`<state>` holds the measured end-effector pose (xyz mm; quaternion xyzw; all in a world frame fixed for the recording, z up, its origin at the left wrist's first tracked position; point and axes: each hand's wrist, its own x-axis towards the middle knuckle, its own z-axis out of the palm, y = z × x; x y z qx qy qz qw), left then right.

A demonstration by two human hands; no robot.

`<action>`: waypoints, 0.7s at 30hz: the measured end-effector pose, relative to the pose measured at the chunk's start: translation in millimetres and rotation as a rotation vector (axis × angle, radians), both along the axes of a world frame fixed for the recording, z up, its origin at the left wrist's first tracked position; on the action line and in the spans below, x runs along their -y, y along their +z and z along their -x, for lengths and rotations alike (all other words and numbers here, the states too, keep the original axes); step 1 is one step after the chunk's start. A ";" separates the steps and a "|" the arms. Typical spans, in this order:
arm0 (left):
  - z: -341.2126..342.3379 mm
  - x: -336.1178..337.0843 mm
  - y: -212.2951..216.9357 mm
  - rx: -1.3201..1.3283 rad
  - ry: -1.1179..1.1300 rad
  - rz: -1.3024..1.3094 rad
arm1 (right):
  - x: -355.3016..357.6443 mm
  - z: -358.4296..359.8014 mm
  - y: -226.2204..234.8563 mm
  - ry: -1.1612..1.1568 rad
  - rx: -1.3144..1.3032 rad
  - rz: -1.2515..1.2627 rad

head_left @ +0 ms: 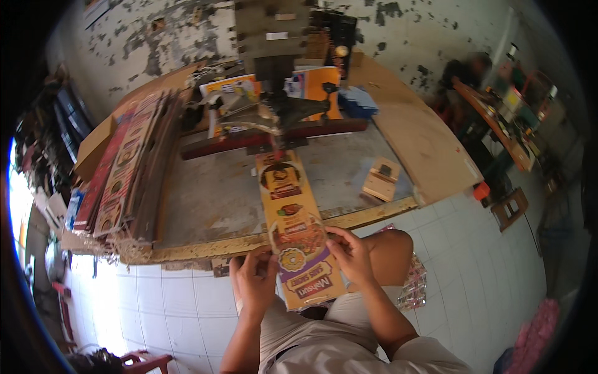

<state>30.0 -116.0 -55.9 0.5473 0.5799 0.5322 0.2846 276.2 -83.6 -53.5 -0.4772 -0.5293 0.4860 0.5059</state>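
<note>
A long yellow printed packaging strip (291, 210) with food pictures and a purple band lies from the table's front edge back under a dark metal machine (277, 106). Its near end hangs over the edge above my lap. The fingers of my left hand (256, 280) are closed at the strip's left edge. At the right edge, my right hand (350, 257) pinches the strip between thumb and fingers. The far end goes beneath the machine's lower part, where a red crossbar (227, 144) spreads to both sides. Whether the strip is one sheet or several layers, I cannot tell.
Tall stacked printed strips and boards (128, 165) stand at the table's left. A small wooden block (380, 179) with a dark knob lies at the right. Blue papers (359, 100) sit behind. Farther right, a person (476, 67) is near another bench (492, 124).
</note>
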 end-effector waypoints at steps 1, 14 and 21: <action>0.6 -1.8 -2.5 -0.016 0.024 0.011 | -3.4 2.6 -4.3 -0.023 -0.017 -0.023; 14.8 -4.8 14.0 -0.550 0.063 -0.373 | 5.1 11.2 -14.7 -0.077 -0.108 -0.046; 18.9 -0.8 27.0 -0.563 -0.134 -0.328 | 5.8 21.5 -24.0 -0.093 -0.088 -0.133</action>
